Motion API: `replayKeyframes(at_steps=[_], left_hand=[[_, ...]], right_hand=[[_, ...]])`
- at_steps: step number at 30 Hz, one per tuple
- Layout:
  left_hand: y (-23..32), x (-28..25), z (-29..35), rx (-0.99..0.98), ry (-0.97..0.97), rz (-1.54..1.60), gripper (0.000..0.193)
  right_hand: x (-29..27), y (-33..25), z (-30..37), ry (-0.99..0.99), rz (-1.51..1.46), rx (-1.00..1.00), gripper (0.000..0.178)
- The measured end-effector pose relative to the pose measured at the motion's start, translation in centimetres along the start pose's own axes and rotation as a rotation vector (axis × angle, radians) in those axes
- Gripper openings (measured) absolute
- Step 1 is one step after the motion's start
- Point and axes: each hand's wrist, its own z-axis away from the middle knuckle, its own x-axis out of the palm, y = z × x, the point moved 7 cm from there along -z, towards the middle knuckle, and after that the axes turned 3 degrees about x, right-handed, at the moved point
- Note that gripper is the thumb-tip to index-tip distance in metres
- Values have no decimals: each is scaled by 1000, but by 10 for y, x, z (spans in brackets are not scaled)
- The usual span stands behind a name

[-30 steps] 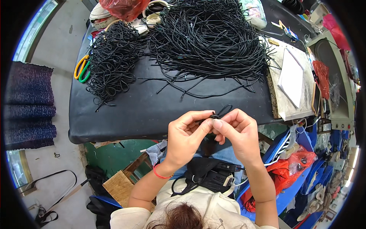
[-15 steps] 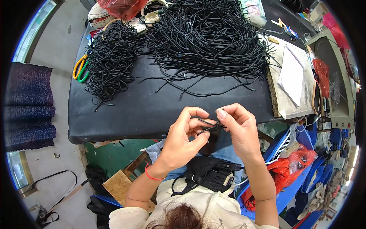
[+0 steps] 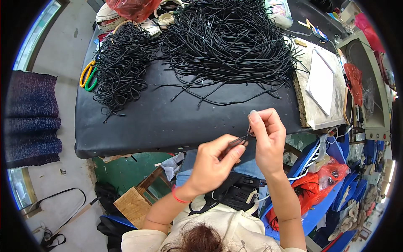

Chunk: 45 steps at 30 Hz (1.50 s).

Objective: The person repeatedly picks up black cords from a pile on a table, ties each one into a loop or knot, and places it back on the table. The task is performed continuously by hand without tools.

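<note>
A thin black cord is stretched between my two hands, with a knot or crossing near the right fingers. My left hand is closed round one part of it, thumb on top. Thumb and fingertips of my right hand pinch the other part a little higher up. Both hands are in front of the table's near edge, over my lap. Beyond them lies a big pile of long black cords on the black-covered table. Left of that is a smaller heap of looped, knotted cords.
Scissors with yellow and green handles lie by the small heap. A white sheet rests on a board at the right. Below it, a blue bin holds red plastic bags. A wooden stool stands at lower left.
My left hand has turned and closed round the cord, moving right toward the other hand. My right hand has risen slightly, and the cord between them is drawn tauter.
</note>
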Motion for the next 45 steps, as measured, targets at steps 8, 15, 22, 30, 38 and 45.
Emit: replayKeyframes(at_steps=[8, 15, 22, 30, 38, 45], left_hand=[[-2, -9, -3, -37, 55, 148, 18], [-11, -7, -6, -15, -8, 87, 19], [3, -4, -9, 66, 41, 23, 25], [-3, -16, -8, 55, 134, 20, 16], [-8, -9, -10, -104, 41, 166, 17], [-5, -11, -8, -74, 78, 199, 19]], right_hand=[[-2, -4, -10, -52, -25, 108, 18], [0, 8, -1, -176, -52, 177, 16], [2, 8, 2, -178, -67, 107, 11], [-1, 8, 3, -168, -1, 65, 12], [2, 13, 8, -192, 57, 45, 15], [1, 15, 8, -119, -21, 66, 12]])
